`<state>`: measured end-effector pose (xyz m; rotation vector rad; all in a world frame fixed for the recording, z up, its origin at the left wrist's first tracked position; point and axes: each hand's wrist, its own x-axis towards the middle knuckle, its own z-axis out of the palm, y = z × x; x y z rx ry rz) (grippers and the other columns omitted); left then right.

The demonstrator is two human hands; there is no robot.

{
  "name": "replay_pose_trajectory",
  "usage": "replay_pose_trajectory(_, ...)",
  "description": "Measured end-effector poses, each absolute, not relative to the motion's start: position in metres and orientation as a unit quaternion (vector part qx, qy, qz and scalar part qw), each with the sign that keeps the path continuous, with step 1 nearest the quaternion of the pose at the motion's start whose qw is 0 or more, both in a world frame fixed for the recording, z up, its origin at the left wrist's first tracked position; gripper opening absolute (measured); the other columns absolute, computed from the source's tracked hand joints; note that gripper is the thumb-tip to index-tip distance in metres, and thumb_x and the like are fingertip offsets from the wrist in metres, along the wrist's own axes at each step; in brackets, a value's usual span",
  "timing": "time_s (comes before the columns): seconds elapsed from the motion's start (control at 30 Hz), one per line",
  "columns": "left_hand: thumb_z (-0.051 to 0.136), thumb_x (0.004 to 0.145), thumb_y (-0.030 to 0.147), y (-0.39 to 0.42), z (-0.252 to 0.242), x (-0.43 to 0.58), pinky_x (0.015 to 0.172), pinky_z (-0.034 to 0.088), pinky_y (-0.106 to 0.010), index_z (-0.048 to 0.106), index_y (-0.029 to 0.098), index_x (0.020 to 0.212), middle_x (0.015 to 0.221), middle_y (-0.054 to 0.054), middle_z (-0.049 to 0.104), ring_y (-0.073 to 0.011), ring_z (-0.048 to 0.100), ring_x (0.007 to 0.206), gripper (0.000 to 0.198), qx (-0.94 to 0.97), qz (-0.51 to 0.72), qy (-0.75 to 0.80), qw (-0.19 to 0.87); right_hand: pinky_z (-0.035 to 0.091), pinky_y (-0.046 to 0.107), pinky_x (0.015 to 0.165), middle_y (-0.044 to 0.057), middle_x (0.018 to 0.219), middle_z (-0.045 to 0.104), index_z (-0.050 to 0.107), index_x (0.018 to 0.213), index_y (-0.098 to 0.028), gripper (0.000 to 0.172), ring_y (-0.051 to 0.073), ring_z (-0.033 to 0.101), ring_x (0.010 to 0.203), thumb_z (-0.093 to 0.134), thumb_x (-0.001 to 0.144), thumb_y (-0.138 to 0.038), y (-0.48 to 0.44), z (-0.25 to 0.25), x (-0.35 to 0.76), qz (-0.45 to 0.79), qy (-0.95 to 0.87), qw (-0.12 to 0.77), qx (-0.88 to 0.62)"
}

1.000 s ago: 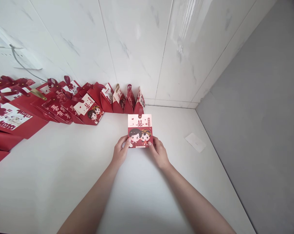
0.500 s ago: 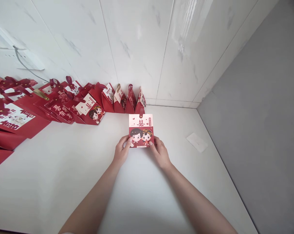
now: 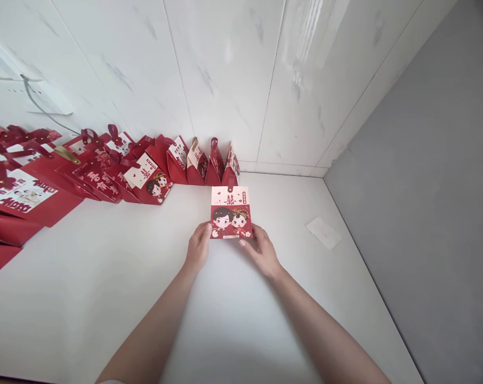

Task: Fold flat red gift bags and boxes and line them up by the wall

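A small red and pink gift box (image 3: 231,212) printed with a cartoon couple stands near the middle of the white table (image 3: 105,277). My left hand (image 3: 198,249) grips its lower left corner, fingers curled around the edge. At the lower right corner, my right hand (image 3: 259,253) holds the box with the fingers tucked under its bottom edge. The box stands just in front of the last box in a row along the wall.
A row of several red gift boxes (image 3: 145,170) with ribbon handles runs along the marble wall from the left edge to the centre. A white paper slip (image 3: 323,233) lies on the table at right. A grey wall (image 3: 425,213) bounds the right side.
The box has shifted slightly away from me and tipped more upright. My fingers have slid from its front face to its bottom edge.
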<state>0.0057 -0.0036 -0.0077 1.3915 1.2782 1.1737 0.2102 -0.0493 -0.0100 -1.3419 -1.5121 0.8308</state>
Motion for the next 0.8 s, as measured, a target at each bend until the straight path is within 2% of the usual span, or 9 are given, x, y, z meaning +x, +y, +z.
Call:
replay_pose_trajectory(0.1, 0.034, 0.089, 0.073, -0.004, -0.011, 0.004, 0.083, 0.049, -0.037, 0.066, 0.017, 0.116, 0.109, -0.012, 0.070, -0.0250, 0.064, 0.094, 0.070, 0.554, 0.483, 0.469, 0.490, 0.053, 0.037, 0.087, 0.011, 0.132, 0.059, 0.048, 0.139, -0.022, 0.066, 0.026, 0.061, 0.109, 0.070, 0.082, -0.047, -0.048, -0.014, 0.209, 0.359, -0.610, 0.487, -0.513)
replay_pose_trajectory(0.17, 0.040, 0.086, 0.075, -0.005, -0.011, 0.005, 0.076, 0.048, -0.036, 0.066, 0.018, 0.117, 0.105, -0.012, 0.070, -0.0230, 0.063, 0.085, 0.070, 0.570, 0.471, 0.436, 0.513, 0.053, 0.036, 0.081, 0.009, 0.122, 0.066, 0.052, 0.134, -0.021, 0.053, 0.023, 0.064, 0.097, 0.064, 0.086, -0.041, -0.047, -0.015, 0.208, 0.374, -0.582, 0.507, -0.514)
replay_pose_trajectory(0.23, 0.056, 0.084, 0.065, -0.008, -0.009, 0.008, 0.077, 0.048, -0.035, 0.066, 0.019, 0.118, 0.107, -0.011, 0.070, -0.0225, 0.063, 0.086, 0.058, 0.591, 0.454, 0.415, 0.521, 0.053, 0.035, 0.080, 0.008, 0.113, 0.070, 0.059, 0.125, -0.020, 0.039, 0.022, 0.065, 0.092, 0.056, 0.091, -0.038, -0.048, -0.015, 0.207, 0.379, -0.550, 0.528, -0.525)
replay_pose_trajectory(0.3, 0.066, 0.083, 0.051, -0.011, -0.006, 0.011, 0.083, 0.048, -0.035, 0.067, 0.020, 0.119, 0.113, -0.011, 0.070, -0.0239, 0.063, 0.094, 0.048, 0.603, 0.451, 0.409, 0.516, 0.054, 0.035, 0.078, 0.007, 0.105, 0.072, 0.064, 0.115, -0.020, 0.031, 0.022, 0.065, 0.089, 0.053, 0.092, -0.038, -0.049, -0.014, 0.207, 0.372, -0.523, 0.544, -0.541)
replay_pose_trajectory(0.4, 0.067, 0.084, 0.043, -0.014, -0.004, 0.013, 0.089, 0.048, -0.037, 0.069, 0.020, 0.120, 0.118, -0.010, 0.070, -0.0261, 0.062, 0.101, 0.043, 0.604, 0.468, 0.418, 0.492, 0.053, 0.034, 0.072, 0.004, 0.089, 0.071, 0.068, 0.102, -0.022, 0.026, 0.022, 0.064, 0.079, 0.052, 0.091, -0.040, -0.050, -0.011, 0.208, 0.361, -0.507, 0.547, -0.560)
replay_pose_trajectory(0.5, 0.066, 0.085, 0.042, -0.015, -0.003, 0.013, 0.088, 0.049, -0.038, 0.070, 0.020, 0.119, 0.114, -0.010, 0.071, -0.0256, 0.064, 0.096, 0.040, 0.597, 0.476, 0.428, 0.484, 0.052, 0.033, 0.069, 0.002, 0.080, 0.068, 0.067, 0.096, -0.022, 0.025, 0.021, 0.062, 0.073, 0.052, 0.092, -0.041, -0.051, -0.010, 0.207, 0.363, -0.510, 0.542, -0.561)
replay_pose_trajectory(0.63, 0.064, 0.086, 0.043, -0.016, -0.001, 0.012, 0.085, 0.052, -0.038, 0.071, 0.021, 0.117, 0.105, -0.008, 0.072, -0.0230, 0.066, 0.087, 0.039, 0.594, 0.471, 0.433, 0.488, 0.052, 0.032, 0.069, 0.003, 0.083, 0.069, 0.067, 0.100, -0.022, 0.025, 0.020, 0.062, 0.073, 0.052, 0.093, -0.041, -0.051, -0.010, 0.207, 0.377, -0.509, 0.539, -0.555)
replay_pose_trajectory(0.73, 0.065, 0.086, 0.043, -0.015, 0.000, 0.013, 0.084, 0.053, -0.037, 0.069, 0.020, 0.120, 0.104, -0.008, 0.072, -0.0218, 0.066, 0.086, 0.041, 0.588, 0.474, 0.435, 0.491, 0.053, 0.034, 0.072, 0.005, 0.099, 0.071, 0.064, 0.114, -0.022, 0.031, 0.021, 0.064, 0.083, 0.054, 0.092, -0.041, -0.050, -0.009, 0.207, 0.368, -0.519, 0.533, -0.558)
replay_pose_trajectory(0.8, 0.066, 0.086, 0.042, -0.014, -0.002, 0.013, 0.085, 0.053, -0.038, 0.067, 0.020, 0.124, 0.101, -0.007, 0.073, -0.0206, 0.066, 0.084, 0.044, 0.575, 0.481, 0.433, 0.500, 0.054, 0.035, 0.075, 0.007, 0.113, 0.069, 0.058, 0.126, -0.022, 0.042, 0.022, 0.065, 0.087, 0.058, 0.090, -0.043, -0.050, -0.006, 0.207, 0.361, -0.530, 0.527, -0.558)
